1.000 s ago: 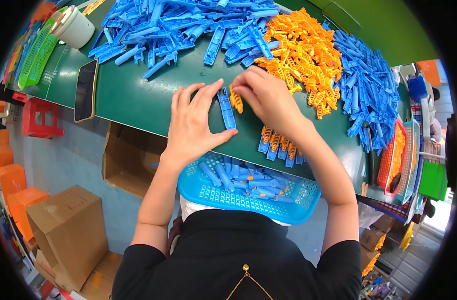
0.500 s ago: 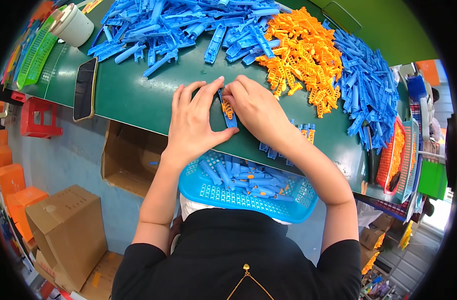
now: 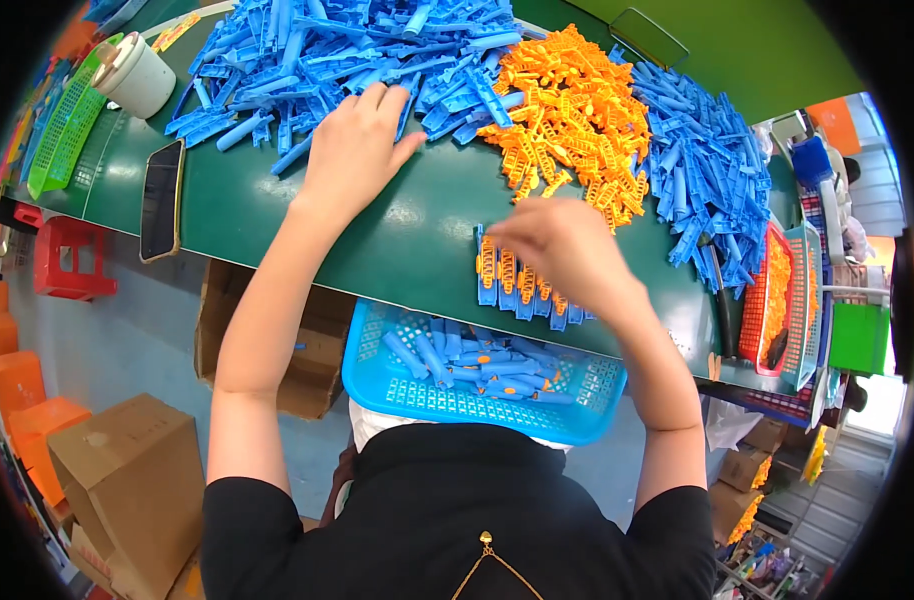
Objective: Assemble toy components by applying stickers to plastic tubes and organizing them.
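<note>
My left hand (image 3: 355, 155) reaches to the near edge of a large pile of blue plastic half-shells (image 3: 277, 65). Its fingers are stretched over the pieces with the thumb apart, and it grips nothing that I can see. Motion smears my right hand (image 3: 569, 252), whose fingertips hover at the left end of a row of blue shells with orange ribbed inserts (image 3: 507, 278). Whether those fingers hold anything cannot be made out; the hand covers part of the row. Beyond it lies a heap of orange ribbed plastic parts (image 3: 577, 110).
More blue parts (image 3: 712, 160) are heaped at the right, beside a red basket (image 3: 767, 310). Below the table edge hangs a blue basket (image 3: 397, 395) of closed blue pieces. A phone (image 3: 161, 200), white tub (image 3: 137, 78) and green basket (image 3: 62, 140) occupy the left.
My hands have parted: the left went up to the blue pile, the right moved down and right to the row. The blue shell with its orange insert has left the spot between them.
</note>
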`<state>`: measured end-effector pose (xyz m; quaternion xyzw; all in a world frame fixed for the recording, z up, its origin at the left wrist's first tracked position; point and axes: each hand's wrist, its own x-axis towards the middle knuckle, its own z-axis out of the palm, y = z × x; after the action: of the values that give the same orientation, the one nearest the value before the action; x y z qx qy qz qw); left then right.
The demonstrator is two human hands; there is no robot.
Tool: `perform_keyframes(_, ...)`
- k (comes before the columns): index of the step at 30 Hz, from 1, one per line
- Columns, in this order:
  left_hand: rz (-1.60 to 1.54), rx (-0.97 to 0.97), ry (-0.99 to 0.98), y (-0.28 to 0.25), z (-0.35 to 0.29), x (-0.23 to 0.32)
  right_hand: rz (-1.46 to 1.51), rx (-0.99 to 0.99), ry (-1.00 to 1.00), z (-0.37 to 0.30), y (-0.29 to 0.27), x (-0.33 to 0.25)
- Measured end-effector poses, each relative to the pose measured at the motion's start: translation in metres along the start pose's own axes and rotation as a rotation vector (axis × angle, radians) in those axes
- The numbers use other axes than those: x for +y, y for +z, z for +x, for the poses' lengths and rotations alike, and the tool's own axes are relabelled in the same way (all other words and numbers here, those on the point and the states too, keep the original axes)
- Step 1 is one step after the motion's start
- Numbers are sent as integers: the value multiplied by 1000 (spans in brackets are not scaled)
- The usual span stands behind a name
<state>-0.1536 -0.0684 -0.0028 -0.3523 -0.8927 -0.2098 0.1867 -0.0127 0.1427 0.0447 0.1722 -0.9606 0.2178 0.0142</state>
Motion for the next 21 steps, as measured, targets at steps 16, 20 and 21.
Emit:
perform_keyframes(16, -70, 72, -139, -11, -3, 0, -409, 221, -131, 43, 10, 63)
perform_keyframes(20, 26, 221, 13, -21, -21, 12, -393, 362, -271, 49, 10, 64)
perform_keyframes(21, 24, 219, 14, -23, -29, 18, -393, 361, -268, 47, 7, 59)
